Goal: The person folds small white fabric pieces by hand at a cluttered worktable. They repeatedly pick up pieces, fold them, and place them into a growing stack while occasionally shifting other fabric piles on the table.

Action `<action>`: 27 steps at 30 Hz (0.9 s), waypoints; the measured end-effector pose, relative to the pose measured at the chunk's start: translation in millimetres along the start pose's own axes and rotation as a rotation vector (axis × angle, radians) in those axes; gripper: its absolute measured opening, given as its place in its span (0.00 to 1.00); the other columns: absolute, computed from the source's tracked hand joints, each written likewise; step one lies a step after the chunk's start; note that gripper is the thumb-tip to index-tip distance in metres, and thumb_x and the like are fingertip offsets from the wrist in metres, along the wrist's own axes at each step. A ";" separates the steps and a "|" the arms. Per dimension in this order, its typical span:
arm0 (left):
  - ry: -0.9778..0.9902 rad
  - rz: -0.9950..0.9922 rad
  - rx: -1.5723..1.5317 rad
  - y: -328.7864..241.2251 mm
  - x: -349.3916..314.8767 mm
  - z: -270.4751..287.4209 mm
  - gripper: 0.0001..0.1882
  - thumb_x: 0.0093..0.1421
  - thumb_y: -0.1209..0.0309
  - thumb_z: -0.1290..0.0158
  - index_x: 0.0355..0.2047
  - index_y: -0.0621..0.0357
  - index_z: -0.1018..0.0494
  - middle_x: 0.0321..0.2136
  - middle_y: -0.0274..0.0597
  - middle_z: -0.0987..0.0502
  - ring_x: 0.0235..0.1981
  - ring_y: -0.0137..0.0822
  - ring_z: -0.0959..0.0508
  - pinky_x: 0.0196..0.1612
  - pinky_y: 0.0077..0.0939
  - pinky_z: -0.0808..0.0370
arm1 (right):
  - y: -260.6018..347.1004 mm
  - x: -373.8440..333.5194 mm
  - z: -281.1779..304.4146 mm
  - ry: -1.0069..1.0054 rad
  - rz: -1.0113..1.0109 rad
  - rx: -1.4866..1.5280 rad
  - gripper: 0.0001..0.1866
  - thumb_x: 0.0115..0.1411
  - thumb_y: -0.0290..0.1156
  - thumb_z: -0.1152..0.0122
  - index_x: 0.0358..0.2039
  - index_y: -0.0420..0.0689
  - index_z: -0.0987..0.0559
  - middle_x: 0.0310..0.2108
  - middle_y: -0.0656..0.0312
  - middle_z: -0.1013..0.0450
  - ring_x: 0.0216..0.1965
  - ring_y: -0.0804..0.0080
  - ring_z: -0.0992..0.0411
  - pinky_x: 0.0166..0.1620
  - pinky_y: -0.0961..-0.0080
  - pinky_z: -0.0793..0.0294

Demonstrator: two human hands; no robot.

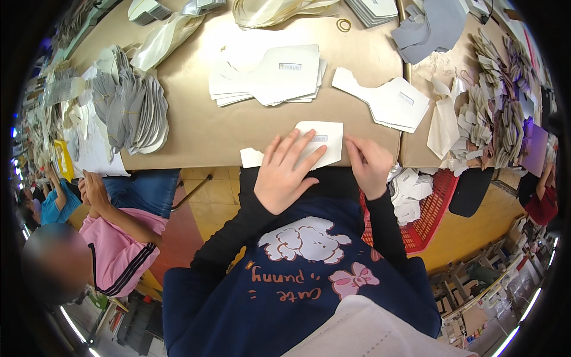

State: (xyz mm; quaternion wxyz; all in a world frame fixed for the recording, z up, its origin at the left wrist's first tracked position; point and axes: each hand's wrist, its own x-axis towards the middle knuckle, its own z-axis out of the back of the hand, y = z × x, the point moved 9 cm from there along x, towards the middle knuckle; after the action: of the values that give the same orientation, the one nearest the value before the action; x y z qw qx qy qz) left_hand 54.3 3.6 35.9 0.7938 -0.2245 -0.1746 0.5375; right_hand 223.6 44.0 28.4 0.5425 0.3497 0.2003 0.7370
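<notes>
A white cut-out piece [329, 156] with a small rectangular label lies at the table's near edge. My left hand [285, 169] rests flat across it, fingers spread, covering its middle. Just off the piece's right edge is my right hand [370, 163], its fingers curled and the thumb and forefinger close together. What those fingertips hold, if anything, is too small to make out. Beyond my hands sits a stack of similar white pieces [262, 77], fanned slightly. To the right of that stack lie a few more overlapping white pieces [392, 101], also labelled.
Bundles of grey pieces [134, 107] crowd the left of the tan table [190, 131]. More grey pieces [431, 30] and heaped bundles [493, 101] lie right. A red basket [437, 220] with white scraps stands low right. A person in pink [128, 241] sits left.
</notes>
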 end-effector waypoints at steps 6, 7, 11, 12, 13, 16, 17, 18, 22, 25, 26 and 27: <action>-0.344 0.437 -0.695 54.3 -6.7 36.9 0.13 0.67 0.72 0.45 0.50 0.64 0.23 0.38 0.42 0.19 0.37 0.32 0.22 0.45 0.24 0.26 | 3.6 -1.9 -0.8 -0.138 0.091 -0.142 0.09 0.53 0.22 0.30 0.36 0.43 0.15 0.18 0.63 0.29 0.15 0.68 0.34 0.20 0.71 0.38; -0.464 0.647 -0.880 77.1 -18.4 38.2 0.13 0.69 0.71 0.46 0.49 0.70 0.23 0.35 0.39 0.19 0.35 0.23 0.25 0.41 0.19 0.28 | 3.1 -3.0 0.3 -0.147 0.097 -0.137 0.09 0.53 0.22 0.30 0.36 0.43 0.15 0.18 0.63 0.29 0.15 0.69 0.33 0.20 0.71 0.37; -0.760 0.498 -0.851 96.8 -8.2 79.6 0.14 0.70 0.70 0.47 0.50 0.69 0.24 0.43 0.43 0.19 0.46 0.28 0.23 0.52 0.22 0.29 | 2.2 -4.1 -3.3 -0.141 0.096 -0.180 0.08 0.52 0.22 0.30 0.34 0.43 0.15 0.18 0.63 0.29 0.15 0.69 0.32 0.19 0.71 0.37; -0.802 0.428 -0.713 91.2 -3.3 90.9 0.15 0.69 0.70 0.47 0.51 0.67 0.24 0.45 0.44 0.19 0.49 0.32 0.22 0.55 0.25 0.29 | 4.3 -3.9 -2.1 -0.170 0.118 -0.169 0.08 0.53 0.21 0.30 0.35 0.42 0.15 0.17 0.64 0.30 0.15 0.70 0.34 0.19 0.72 0.38; -0.840 0.335 -0.563 83.3 3.0 101.4 0.15 0.69 0.70 0.46 0.52 0.64 0.24 0.48 0.46 0.19 0.52 0.35 0.22 0.57 0.29 0.29 | 5.9 -3.7 -1.3 -0.184 0.131 -0.164 0.08 0.53 0.21 0.30 0.36 0.42 0.15 0.17 0.64 0.31 0.14 0.71 0.35 0.20 0.72 0.39; -0.394 -0.071 0.104 49.7 66.8 74.7 0.23 0.62 0.65 0.40 0.57 0.53 0.26 0.56 0.48 0.24 0.58 0.47 0.25 0.61 0.39 0.31 | 8.9 -2.4 0.1 -0.192 0.151 -0.169 0.08 0.53 0.22 0.30 0.35 0.43 0.15 0.18 0.64 0.30 0.15 0.70 0.33 0.20 0.72 0.37; -0.360 -0.063 0.245 49.5 73.4 65.7 0.26 0.59 0.65 0.38 0.58 0.51 0.27 0.57 0.47 0.25 0.58 0.48 0.25 0.61 0.41 0.31 | 10.1 -2.1 0.2 -0.190 0.158 -0.171 0.08 0.52 0.23 0.29 0.34 0.43 0.15 0.18 0.64 0.29 0.15 0.69 0.32 0.20 0.71 0.36; -0.327 -0.034 0.377 51.5 80.1 55.2 0.29 0.56 0.64 0.36 0.59 0.48 0.28 0.58 0.45 0.26 0.58 0.50 0.26 0.60 0.43 0.31 | 10.7 -1.7 0.5 -0.185 0.162 -0.163 0.08 0.52 0.23 0.29 0.34 0.43 0.15 0.19 0.64 0.29 0.16 0.69 0.32 0.20 0.71 0.36; -0.245 -0.067 0.430 70.0 94.4 46.3 0.35 0.51 0.66 0.34 0.61 0.49 0.29 0.61 0.46 0.28 0.56 0.48 0.24 0.55 0.41 0.28 | 11.6 -0.4 1.2 -0.199 0.162 -0.163 0.08 0.52 0.24 0.29 0.34 0.44 0.16 0.20 0.64 0.28 0.16 0.68 0.31 0.21 0.71 0.35; -0.262 0.228 0.033 113.6 95.3 72.7 0.24 0.63 0.63 0.40 0.58 0.52 0.28 0.52 0.46 0.23 0.47 0.45 0.20 0.47 0.31 0.24 | 11.5 -2.2 1.0 -0.205 0.172 -0.184 0.07 0.53 0.24 0.29 0.34 0.44 0.16 0.19 0.64 0.29 0.16 0.68 0.32 0.21 0.71 0.35; -0.226 0.413 -0.136 132.3 91.0 75.9 0.21 0.65 0.62 0.42 0.57 0.53 0.28 0.50 0.46 0.21 0.45 0.43 0.19 0.46 0.29 0.24 | 11.4 -2.8 0.4 -0.209 0.171 -0.189 0.07 0.53 0.24 0.29 0.34 0.44 0.16 0.19 0.64 0.29 0.16 0.68 0.32 0.21 0.71 0.35; -0.335 0.405 -0.482 134.5 87.2 86.7 0.20 0.68 0.62 0.45 0.56 0.58 0.28 0.48 0.45 0.21 0.44 0.38 0.19 0.45 0.28 0.24 | 11.4 -3.4 0.9 -0.220 0.176 -0.175 0.07 0.53 0.24 0.30 0.34 0.44 0.16 0.19 0.63 0.29 0.16 0.68 0.32 0.21 0.71 0.35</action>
State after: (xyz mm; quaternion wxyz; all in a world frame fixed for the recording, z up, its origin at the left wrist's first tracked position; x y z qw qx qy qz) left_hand -63.4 142.6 38.6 0.5558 -0.3439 -0.3761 0.6568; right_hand 217.3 36.9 35.7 0.5230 0.3959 0.0434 0.7536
